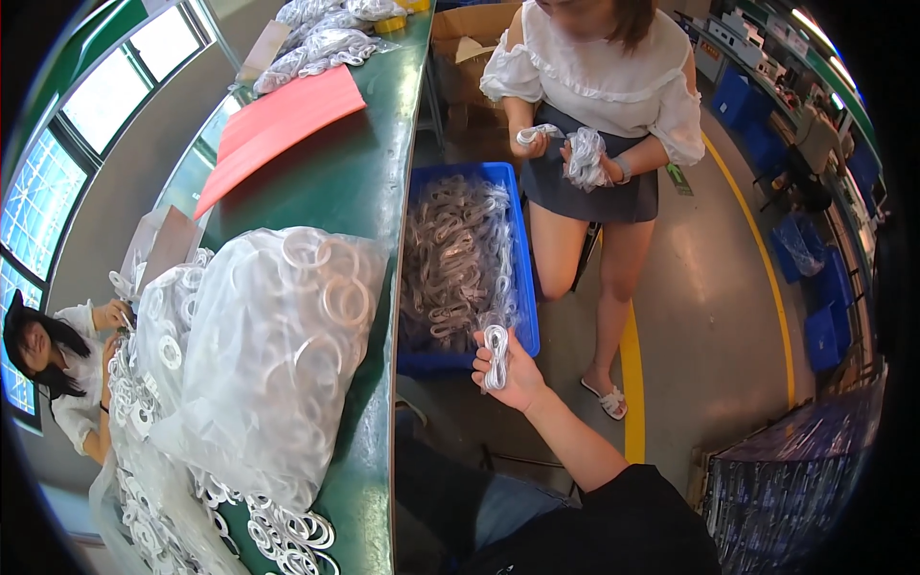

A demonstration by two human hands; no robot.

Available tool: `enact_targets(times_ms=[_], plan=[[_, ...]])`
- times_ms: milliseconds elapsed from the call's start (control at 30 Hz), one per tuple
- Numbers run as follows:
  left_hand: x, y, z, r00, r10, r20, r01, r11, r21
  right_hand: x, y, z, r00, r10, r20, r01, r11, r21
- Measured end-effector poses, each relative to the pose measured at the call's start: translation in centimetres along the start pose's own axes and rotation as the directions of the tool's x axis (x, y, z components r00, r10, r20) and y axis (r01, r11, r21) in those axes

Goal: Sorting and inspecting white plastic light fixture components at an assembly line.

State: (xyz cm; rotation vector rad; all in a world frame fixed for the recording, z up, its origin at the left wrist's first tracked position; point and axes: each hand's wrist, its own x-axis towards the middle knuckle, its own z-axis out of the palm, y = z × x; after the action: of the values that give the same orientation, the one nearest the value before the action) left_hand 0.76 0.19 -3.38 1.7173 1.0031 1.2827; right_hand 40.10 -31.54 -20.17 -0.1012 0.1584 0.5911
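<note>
My right hand reaches in from the lower right, past a black sleeve, and is shut on a small coiled bundle of white cable. It hovers at the near right corner of a blue crate on the floor, which is filled with several bagged white cable coils. My left hand is out of sight.
A long green table on the left carries a clear bag of white rings, loose rings and a red sheet. A standing person beyond the crate holds cable bundles. Another person sits far left. A yellow floor line runs past.
</note>
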Motion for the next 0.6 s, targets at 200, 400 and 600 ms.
enact_targets(times_ms=[200,400,600], plan=[[0.2,-0.7,-0.5,0.998,-0.001,-0.056,0.003,0.999,0.035,-0.1,0.1,0.0,1.0,0.007,-0.024,-0.007,1.0,0.005],[8.2,-9.0,-3.3,0.276,0.937,0.216,-0.403,0.317,-0.858,0.0,0.1,-0.7,0.997,0.077,0.031,-0.078,0.996,0.048],[0.9,-2.3,-1.7,0.996,0.068,-0.049,-0.06,0.988,0.139,-0.5,-0.3,-0.1,0.993,-0.004,-0.115,-0.015,0.986,-0.166]])
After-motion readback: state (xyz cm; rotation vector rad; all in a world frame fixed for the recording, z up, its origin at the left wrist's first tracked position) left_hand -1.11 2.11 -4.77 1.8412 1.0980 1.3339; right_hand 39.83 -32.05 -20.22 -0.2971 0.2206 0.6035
